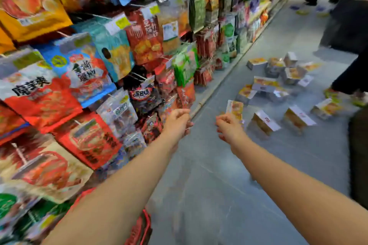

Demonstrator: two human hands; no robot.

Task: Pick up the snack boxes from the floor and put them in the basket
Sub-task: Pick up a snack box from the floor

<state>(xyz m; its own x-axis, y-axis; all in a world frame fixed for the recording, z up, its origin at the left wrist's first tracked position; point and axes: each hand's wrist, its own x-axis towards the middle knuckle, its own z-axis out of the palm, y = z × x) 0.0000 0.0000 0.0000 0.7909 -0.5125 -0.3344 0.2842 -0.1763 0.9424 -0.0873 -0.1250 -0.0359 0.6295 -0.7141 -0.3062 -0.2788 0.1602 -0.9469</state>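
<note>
Several white-and-orange snack boxes (278, 83) lie scattered on the grey floor ahead to the right. My right hand (229, 127) is stretched forward and holds one snack box (235, 108) upright by its lower edge. My left hand (177, 122) reaches forward beside the shelf, fingers loosely curled, nothing visible in it. A red basket (142, 228) shows at the bottom, under my left forearm, mostly hidden. Two more boxes (264, 122) stand just right of my right hand.
Shelves packed with hanging snack bags (89, 77) line the whole left side. A person's dark legs and shoes (350, 85) stand at the right by the boxes. A dark object (358, 155) sits at the right edge. Another person stands far back.
</note>
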